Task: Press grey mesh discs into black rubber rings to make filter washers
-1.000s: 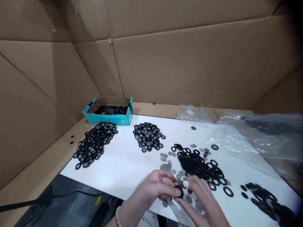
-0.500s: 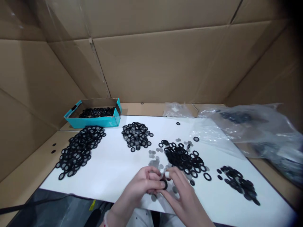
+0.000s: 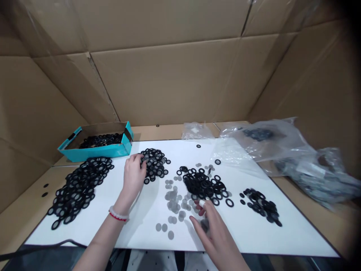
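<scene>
My left hand reaches to the left edge of a pile of black rings with grey discs in them. Its fingers are curled in, and whatever lies between the fingertips cannot be made out. Over the front of the table my right hand has thumb and fingers apart, with nothing visible between them. A white cover sits on one of its fingertips. Just beyond it lies a heap of black rings. Loose grey discs are scattered to its left, and the hand hides some small pieces underneath.
At the left, a long pile of black rings lies before a blue box holding more. Small black pieces form a pile at the right. Clear plastic bags lie at the back right. Cardboard walls enclose the white table.
My hands were together around a black ring at the front. My left hand has moved away to the middle pile; my right has stayed near the front, its fingers now apart. The view has shifted.
</scene>
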The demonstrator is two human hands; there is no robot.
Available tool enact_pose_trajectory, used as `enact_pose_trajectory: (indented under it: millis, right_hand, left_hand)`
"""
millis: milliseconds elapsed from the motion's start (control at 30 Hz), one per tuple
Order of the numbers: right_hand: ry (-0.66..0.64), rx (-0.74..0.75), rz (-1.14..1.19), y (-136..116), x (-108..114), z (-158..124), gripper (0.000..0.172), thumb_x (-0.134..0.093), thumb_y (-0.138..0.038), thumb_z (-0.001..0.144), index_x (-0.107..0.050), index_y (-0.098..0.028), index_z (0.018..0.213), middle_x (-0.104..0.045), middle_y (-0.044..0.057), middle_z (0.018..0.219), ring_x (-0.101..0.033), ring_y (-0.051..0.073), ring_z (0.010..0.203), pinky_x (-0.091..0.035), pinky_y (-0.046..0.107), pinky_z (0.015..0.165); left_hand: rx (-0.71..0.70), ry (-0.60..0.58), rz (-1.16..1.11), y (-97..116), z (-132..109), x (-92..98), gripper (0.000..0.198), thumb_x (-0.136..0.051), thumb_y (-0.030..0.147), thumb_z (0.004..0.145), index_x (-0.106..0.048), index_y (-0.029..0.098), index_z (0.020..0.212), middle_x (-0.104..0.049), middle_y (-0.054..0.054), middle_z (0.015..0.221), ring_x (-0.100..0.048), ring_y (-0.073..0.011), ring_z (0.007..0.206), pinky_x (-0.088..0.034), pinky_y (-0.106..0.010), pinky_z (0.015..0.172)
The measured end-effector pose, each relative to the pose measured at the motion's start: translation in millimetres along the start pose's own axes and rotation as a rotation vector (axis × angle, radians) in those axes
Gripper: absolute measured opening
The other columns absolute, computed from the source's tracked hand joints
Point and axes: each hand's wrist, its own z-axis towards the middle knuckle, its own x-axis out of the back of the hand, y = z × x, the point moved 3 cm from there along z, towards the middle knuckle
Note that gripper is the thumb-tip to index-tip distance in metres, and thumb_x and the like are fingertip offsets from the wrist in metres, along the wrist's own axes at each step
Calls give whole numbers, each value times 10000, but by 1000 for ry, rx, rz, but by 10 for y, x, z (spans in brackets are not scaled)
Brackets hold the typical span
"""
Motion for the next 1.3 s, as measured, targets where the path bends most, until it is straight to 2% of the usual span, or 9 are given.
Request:
enact_pose_trajectory:
  millis: [67,133,200,300,400,767,1000,1200,1300]
  right_hand:
    - [-21,-44,47,14,10,10,299,-413,-342,941,-362,-226,1212,-551,120,1039,-584,256,954,-533,381,781]
    - [-64,-64,86,0,35,35,221,-398,-304,947,-406,-227,1154,-552,101,982,-583,239,910,-528,368,759]
    - [-102,-58,115,-18,69,55,169,-381,-268,952,-439,-231,1106,-549,97,981,-573,233,915,-518,355,753]
    - [-121,-31,127,-8,110,48,117,-374,-239,951,-456,-230,1035,-549,88,967,-562,232,903,-500,356,739]
    - [-114,-14,116,46,115,9,80,-377,-226,949,-457,-225,946,-549,65,877,-555,220,809,-481,349,686]
    - [-80,24,105,136,107,-2,110,-384,-217,950,-481,-223,898,-566,47,815,-553,206,743,-453,325,648]
    - [-35,36,88,184,123,-31,127,-390,-218,945,-506,-219,893,-577,43,785,-564,202,717,-461,317,629]
    - [-58,17,126,189,150,-60,130,-382,-204,944,-487,-225,870,-561,43,787,-556,208,740,-469,328,647]
    - [-48,3,152,160,139,-40,132,-371,-191,946,-469,-225,864,-544,44,796,-546,208,763,-477,332,674]
  left_hand:
    - [-126,8,87,158,-72,-95,321,-393,199,885,-577,114,1133,-542,-168,1288,-470,-303,1200,-366,-455,1017]
    - [-253,-66,132,311,-145,-241,373,-345,194,914,-528,115,1229,-440,-139,1415,-355,-294,1315,-292,-464,1082]
    - [-345,-168,156,405,-171,-399,399,-312,203,933,-499,141,1279,-403,-95,1454,-294,-278,1360,-247,-466,1109]
    - [-392,-309,175,426,-112,-597,410,-299,237,946,-493,175,1302,-424,-67,1443,-298,-269,1362,-231,-479,1113]
    - [-397,-380,183,404,-30,-710,404,-318,267,945,-504,204,1299,-446,-51,1428,-321,-268,1352,-223,-497,1109]
    - [-390,-283,127,327,-10,-741,347,-370,297,936,-627,260,1165,-616,-19,1265,-436,-247,1273,-210,-502,1100]
    - [-313,-235,230,257,-36,-686,307,-423,274,910,-663,291,1101,-652,-26,1209,-450,-304,1242,-266,-576,1036]
    - [-297,-158,330,129,-9,-622,273,-446,291,902,-667,326,1057,-684,-1,1149,-455,-321,1226,-184,-644,1042]
    - [-313,-136,331,95,17,-579,284,-428,281,909,-671,295,1057,-677,-15,1163,-467,-322,1212,-135,-640,1064]
